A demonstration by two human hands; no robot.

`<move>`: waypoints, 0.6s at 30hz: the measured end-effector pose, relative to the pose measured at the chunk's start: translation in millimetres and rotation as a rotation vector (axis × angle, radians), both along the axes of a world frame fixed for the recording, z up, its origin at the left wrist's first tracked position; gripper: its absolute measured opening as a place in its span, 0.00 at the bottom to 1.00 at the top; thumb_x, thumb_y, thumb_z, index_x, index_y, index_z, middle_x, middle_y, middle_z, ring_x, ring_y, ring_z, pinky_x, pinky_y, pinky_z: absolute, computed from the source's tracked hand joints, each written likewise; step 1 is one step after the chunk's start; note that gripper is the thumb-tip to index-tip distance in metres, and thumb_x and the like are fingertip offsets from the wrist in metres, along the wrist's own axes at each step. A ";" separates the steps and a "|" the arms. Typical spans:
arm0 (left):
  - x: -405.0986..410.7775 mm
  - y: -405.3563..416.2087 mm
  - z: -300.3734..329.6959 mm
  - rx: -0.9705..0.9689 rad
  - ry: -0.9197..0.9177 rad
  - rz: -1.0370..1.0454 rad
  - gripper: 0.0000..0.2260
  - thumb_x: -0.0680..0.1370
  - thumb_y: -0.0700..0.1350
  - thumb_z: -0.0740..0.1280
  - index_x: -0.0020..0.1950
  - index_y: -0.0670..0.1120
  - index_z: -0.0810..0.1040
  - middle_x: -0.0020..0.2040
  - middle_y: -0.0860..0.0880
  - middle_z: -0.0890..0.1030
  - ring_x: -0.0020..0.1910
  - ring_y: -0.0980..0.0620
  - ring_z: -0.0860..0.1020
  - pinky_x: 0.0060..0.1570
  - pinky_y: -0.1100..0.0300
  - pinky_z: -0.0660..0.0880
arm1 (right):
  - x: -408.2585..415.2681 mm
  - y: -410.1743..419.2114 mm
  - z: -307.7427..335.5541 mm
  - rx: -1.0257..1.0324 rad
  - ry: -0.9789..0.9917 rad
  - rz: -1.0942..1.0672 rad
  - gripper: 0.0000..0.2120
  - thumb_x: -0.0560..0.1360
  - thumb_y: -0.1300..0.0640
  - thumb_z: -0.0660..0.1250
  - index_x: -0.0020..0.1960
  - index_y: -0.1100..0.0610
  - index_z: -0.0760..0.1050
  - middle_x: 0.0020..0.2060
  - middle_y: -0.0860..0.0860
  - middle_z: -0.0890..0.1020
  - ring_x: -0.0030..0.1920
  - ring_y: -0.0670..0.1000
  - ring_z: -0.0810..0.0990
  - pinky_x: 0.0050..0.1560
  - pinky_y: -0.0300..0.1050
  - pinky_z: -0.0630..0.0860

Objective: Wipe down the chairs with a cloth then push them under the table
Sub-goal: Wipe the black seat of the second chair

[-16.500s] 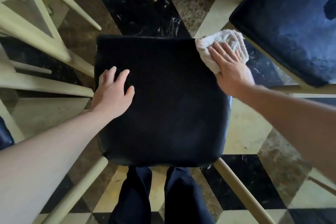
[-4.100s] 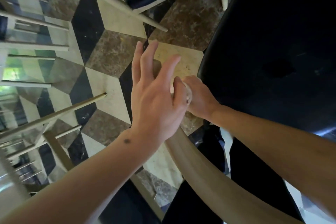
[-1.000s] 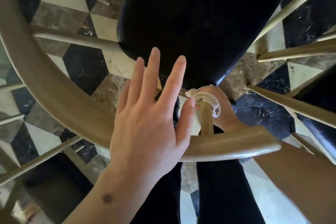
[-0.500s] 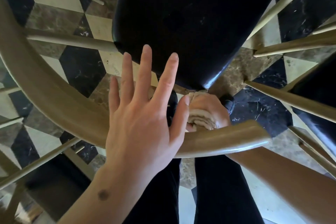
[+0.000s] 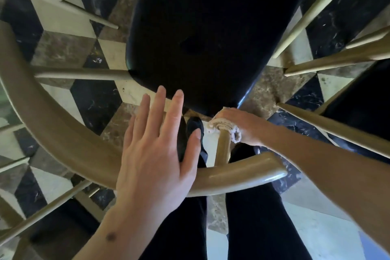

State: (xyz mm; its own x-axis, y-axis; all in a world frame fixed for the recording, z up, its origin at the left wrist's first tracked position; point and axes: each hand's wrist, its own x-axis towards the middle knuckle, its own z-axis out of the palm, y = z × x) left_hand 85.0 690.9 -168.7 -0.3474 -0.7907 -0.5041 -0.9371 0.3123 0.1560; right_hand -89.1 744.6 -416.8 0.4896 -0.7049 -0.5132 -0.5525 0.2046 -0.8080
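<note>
I look straight down on a wooden chair with a black seat cushion [image 5: 211, 34] and a curved tan back rail [image 5: 63, 139]. My left hand [image 5: 156, 154] lies flat on that rail, fingers spread, holding nothing. My right hand [image 5: 242, 126] is closed around a white cloth [image 5: 221, 127] wrapped on an upright spindle [image 5: 222, 150] that joins the rail to the seat. The cloth sits well down the spindle, close under the seat's rear edge.
Other pale chair legs and rails stand at the left [image 5: 69, 15] and right [image 5: 337, 59]. Another dark seat [image 5: 363, 107] shows at the right edge. My dark-trousered legs [image 5: 253, 217] stand behind the rail on a marble floor of black, cream and brown tiles [image 5: 95, 101].
My right hand has slid the cloth from just under the rail down the spindle toward the seat. My left hand has stayed flat on the rail.
</note>
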 end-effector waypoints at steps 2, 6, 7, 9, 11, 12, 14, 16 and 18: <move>-1.8 -0.9 1.2 0.098 -0.037 0.026 0.31 0.82 0.66 0.47 0.83 0.58 0.45 0.84 0.53 0.46 0.83 0.52 0.43 0.80 0.45 0.52 | -14.3 -5.0 13.2 0.146 0.050 0.060 0.19 0.75 0.63 0.67 0.55 0.40 0.72 0.49 0.41 0.77 0.48 0.46 0.79 0.47 0.41 0.76; 0.7 -19.5 -7.0 0.462 -0.100 0.046 0.30 0.81 0.68 0.45 0.78 0.66 0.34 0.81 0.59 0.33 0.79 0.53 0.31 0.78 0.49 0.39 | -35.6 -55.1 43.9 0.382 0.107 -0.064 0.15 0.68 0.64 0.59 0.51 0.49 0.74 0.42 0.48 0.82 0.44 0.54 0.80 0.46 0.44 0.77; 4.0 -33.5 -10.2 0.502 -0.102 -0.006 0.28 0.82 0.67 0.46 0.79 0.66 0.36 0.81 0.60 0.34 0.79 0.52 0.31 0.76 0.51 0.37 | -43.9 -71.4 51.3 0.439 0.124 -0.085 0.14 0.68 0.64 0.60 0.47 0.48 0.74 0.38 0.44 0.81 0.42 0.51 0.79 0.45 0.40 0.76; 11.7 -74.1 -21.3 0.460 -0.116 -0.140 0.25 0.83 0.63 0.47 0.80 0.66 0.43 0.83 0.58 0.39 0.81 0.50 0.36 0.76 0.51 0.38 | -64.8 -102.2 71.7 0.471 0.145 -0.186 0.12 0.65 0.62 0.66 0.39 0.44 0.74 0.30 0.41 0.79 0.38 0.48 0.77 0.37 0.38 0.74; 12.4 -125.3 -44.6 0.412 -0.140 -0.175 0.24 0.84 0.60 0.50 0.81 0.62 0.50 0.84 0.54 0.46 0.82 0.46 0.42 0.79 0.46 0.45 | -83.2 -128.0 92.1 0.461 0.161 -0.476 0.11 0.66 0.60 0.72 0.39 0.44 0.76 0.31 0.42 0.80 0.36 0.45 0.80 0.33 0.37 0.72; 11.1 -162.8 -62.3 0.384 -0.155 -0.189 0.24 0.84 0.57 0.51 0.81 0.60 0.53 0.84 0.51 0.50 0.82 0.43 0.46 0.79 0.43 0.50 | -88.9 -148.6 96.9 0.399 0.190 -0.669 0.11 0.68 0.59 0.74 0.41 0.45 0.76 0.31 0.41 0.82 0.35 0.41 0.81 0.32 0.35 0.72; 8.9 -227.7 -98.6 0.277 -0.164 -0.203 0.24 0.84 0.50 0.55 0.81 0.54 0.59 0.82 0.45 0.58 0.80 0.39 0.55 0.77 0.41 0.59 | -85.1 -186.3 100.5 0.215 0.267 -1.026 0.08 0.71 0.58 0.74 0.44 0.48 0.77 0.30 0.41 0.82 0.31 0.38 0.80 0.29 0.32 0.70; 8.4 -283.1 -134.3 0.126 -0.090 -0.190 0.23 0.81 0.42 0.57 0.77 0.49 0.66 0.75 0.43 0.69 0.73 0.40 0.66 0.70 0.43 0.68 | -70.0 -225.2 98.8 -0.040 0.392 -1.259 0.13 0.72 0.57 0.70 0.56 0.51 0.75 0.40 0.45 0.82 0.38 0.44 0.79 0.39 0.37 0.72; 10.1 -324.8 -166.6 0.054 -0.030 -0.177 0.24 0.78 0.39 0.60 0.76 0.47 0.69 0.72 0.43 0.72 0.70 0.42 0.70 0.66 0.45 0.72 | -51.0 -268.8 90.5 -0.307 0.447 -1.298 0.22 0.73 0.62 0.66 0.67 0.57 0.70 0.55 0.54 0.79 0.55 0.53 0.78 0.54 0.39 0.71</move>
State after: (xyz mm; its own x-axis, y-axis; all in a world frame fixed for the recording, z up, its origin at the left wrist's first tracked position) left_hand 95.1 366.2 -335.3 -0.4626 -0.6901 -0.5565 -0.8729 0.4643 0.1499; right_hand -140.1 475.8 -326.2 -0.7489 -0.6332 -0.1952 -0.3275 0.6098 -0.7217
